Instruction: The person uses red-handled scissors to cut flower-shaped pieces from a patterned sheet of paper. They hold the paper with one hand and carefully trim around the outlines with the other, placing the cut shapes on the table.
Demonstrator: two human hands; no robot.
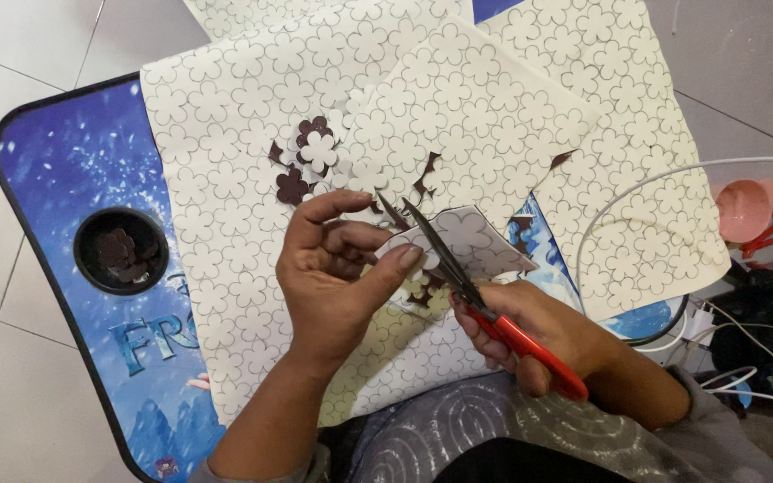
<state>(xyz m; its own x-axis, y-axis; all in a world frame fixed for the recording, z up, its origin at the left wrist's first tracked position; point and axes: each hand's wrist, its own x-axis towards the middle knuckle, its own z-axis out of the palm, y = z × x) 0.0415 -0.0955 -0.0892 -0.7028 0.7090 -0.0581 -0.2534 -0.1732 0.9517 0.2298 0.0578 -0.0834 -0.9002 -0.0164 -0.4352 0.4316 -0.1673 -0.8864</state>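
Left hand [337, 277] pinches small cream paper piece printed with flower outlines [469, 240], left of red-handled scissors [480, 304]. Piece above blue cartoon-print table [64, 170]. Blades open, long axis running up-left into piece. Right hand [552, 335] grips handles, lower right of piece.

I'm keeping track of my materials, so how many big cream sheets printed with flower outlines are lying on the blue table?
3 that I can tell: left sheet, middle sheet overlapping it, right sheet beneath the white cable. More may be hidden underneath.
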